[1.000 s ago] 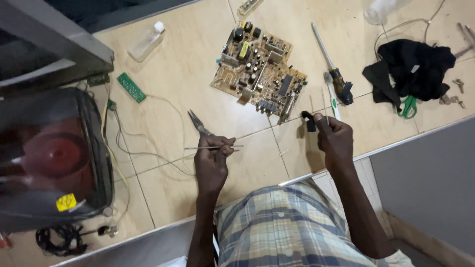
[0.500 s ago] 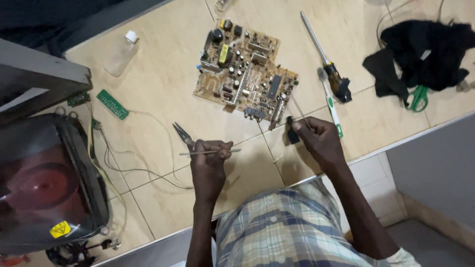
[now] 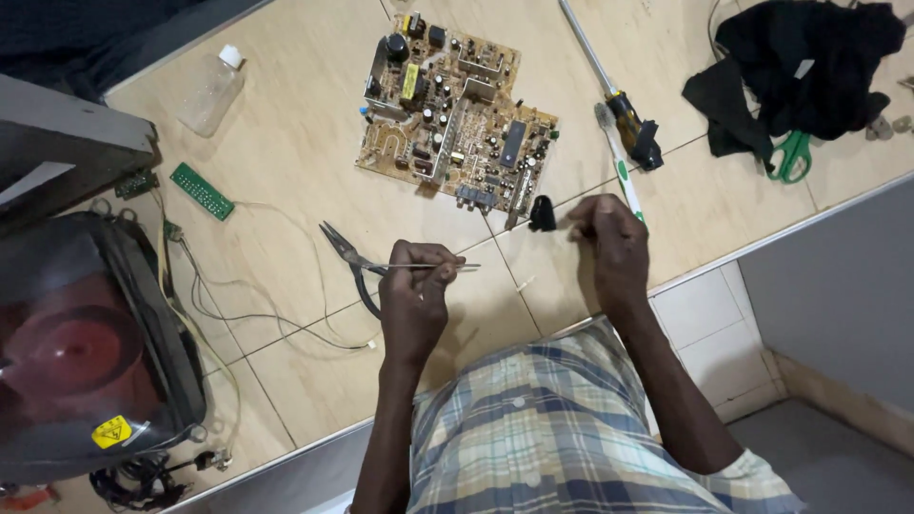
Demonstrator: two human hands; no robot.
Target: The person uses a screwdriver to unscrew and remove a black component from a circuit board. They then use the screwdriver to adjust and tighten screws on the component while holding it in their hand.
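Pinching a thin metal rod level above the table, the left hand is keeping it clear of the pliers beneath. The right hand is clenched beside a small black part, whose nearness to the circuit board is keeping everything within reach.

Picture tube: a bare television tube with a dark, reddish-tinted glass body and rounded corners, lying on the counter at the 8 o'clock side of the view; the only screen-type item present.

Warning label: a small yellow sticker of diamond shape with a dark symbol, stuck on the tube's lower edge, at 5 o'clock from the tube's centre.

Plastic bottle: a small clear container with a white cap, lying on its side at 10 o'clock, well apart from the tube.
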